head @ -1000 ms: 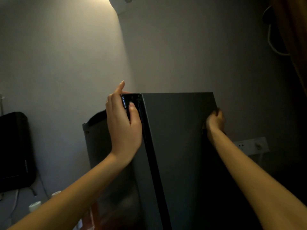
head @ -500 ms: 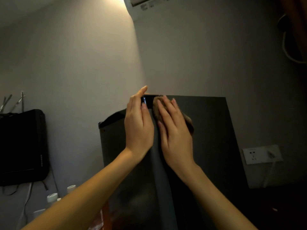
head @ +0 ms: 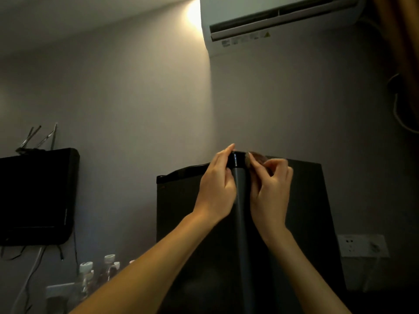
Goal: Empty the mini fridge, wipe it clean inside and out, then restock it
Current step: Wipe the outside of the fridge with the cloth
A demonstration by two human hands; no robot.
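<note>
Wiping fridge outside, top corner, against wall | your right hand pinches brownish cloth there; left hand grips the corner edge | bottles stand out at left: emptying looks done, restocking remains; interior unseen

Dim room; warm glow beside air conditioner; lower corners deep shadow; wide-angle edge bending.

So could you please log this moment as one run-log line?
phase: wiping outside | left hand: steadying dark grey mini fridge top corner | right hand: pressing brownish cloth there
</note>
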